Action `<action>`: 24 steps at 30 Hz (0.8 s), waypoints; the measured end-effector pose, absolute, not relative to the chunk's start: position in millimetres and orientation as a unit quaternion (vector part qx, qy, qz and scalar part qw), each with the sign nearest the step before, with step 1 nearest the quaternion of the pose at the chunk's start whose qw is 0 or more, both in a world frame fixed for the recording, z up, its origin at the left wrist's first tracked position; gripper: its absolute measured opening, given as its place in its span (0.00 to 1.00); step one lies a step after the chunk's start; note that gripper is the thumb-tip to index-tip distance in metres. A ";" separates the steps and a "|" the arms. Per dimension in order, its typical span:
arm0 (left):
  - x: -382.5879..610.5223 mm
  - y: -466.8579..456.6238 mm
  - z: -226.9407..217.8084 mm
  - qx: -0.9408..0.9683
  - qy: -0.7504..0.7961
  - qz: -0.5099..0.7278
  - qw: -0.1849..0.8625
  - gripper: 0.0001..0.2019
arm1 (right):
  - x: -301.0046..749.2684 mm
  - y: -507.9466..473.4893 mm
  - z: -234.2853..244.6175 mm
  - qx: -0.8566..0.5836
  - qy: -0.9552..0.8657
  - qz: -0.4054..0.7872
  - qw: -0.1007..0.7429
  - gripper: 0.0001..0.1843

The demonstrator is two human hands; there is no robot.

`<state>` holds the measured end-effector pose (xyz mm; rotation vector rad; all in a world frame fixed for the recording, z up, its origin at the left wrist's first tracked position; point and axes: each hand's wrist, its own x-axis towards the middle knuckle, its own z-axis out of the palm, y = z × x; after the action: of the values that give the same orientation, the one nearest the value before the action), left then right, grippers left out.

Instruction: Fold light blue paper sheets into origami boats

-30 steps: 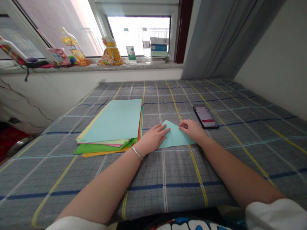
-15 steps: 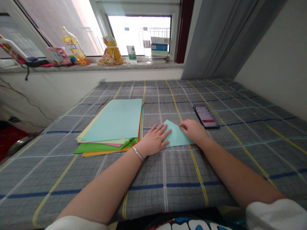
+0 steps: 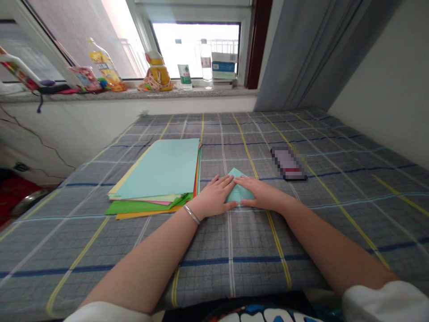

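A small folded sheet of light blue paper lies on the plaid cloth between my hands, its pointed top facing away from me. My left hand rests flat on its left side, fingers stretched out. On the paper's right side lies my right hand, also flat with fingers extended, its fingertips close to those of the left. Both hands cover the paper's sides, so only its middle and tip show. Just left of my left hand is a stack of coloured paper with a light blue sheet on top.
A phone lies on the plaid cloth to the right. Along the windowsill stand a yellow-labelled bottle, a yellow jug-like container, a clear bottle, a white-and-green tube and stacked boxes.
My right hand has moved left and gone from pinching the paper's right part to lying flat on it. That right part is now folded inward, making the paper narrower. My left hand has barely moved.
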<state>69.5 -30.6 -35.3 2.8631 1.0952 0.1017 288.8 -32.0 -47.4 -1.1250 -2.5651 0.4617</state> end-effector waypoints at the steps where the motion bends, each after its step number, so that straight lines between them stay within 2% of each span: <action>1: 69.1 -30.4 -34.4 0.933 0.356 0.033 0.039 0.38 | 289.9 -31.9 -47.0 -0.391 -0.893 0.164 0.153 0.40; 6: 66.4 -31.3 -28.2 0.937 0.344 0.040 0.041 0.42 | 296.2 -32.0 -42.5 -0.365 -0.896 0.184 0.175 0.44; 10: 65.5 -33.0 -22.3 0.938 0.338 0.057 0.046 0.40 | 299.8 -34.6 -32.4 -0.358 -0.896 0.188 0.181 0.43; 15: 64.7 -33.1 -16.1 0.943 0.317 0.089 0.052 0.30 | 301.6 -38.3 -20.0 -0.364 -0.901 0.177 0.158 0.30; 19: 64.7 -33.0 -14.1 0.949 0.293 0.097 0.062 0.29 | 302.3 -39.5 -15.4 -0.340 -0.911 0.169 0.161 0.17; 24: 65.5 -33.7 -12.1 0.954 0.277 0.095 0.059 0.23 | 300.8 -41.4 -11.5 -0.320 -0.921 0.151 0.164 0.10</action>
<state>65.5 -33.7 -12.1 2.8899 0.8387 0.2867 300.8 -41.4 -11.5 -0.9110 -2.6258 0.4294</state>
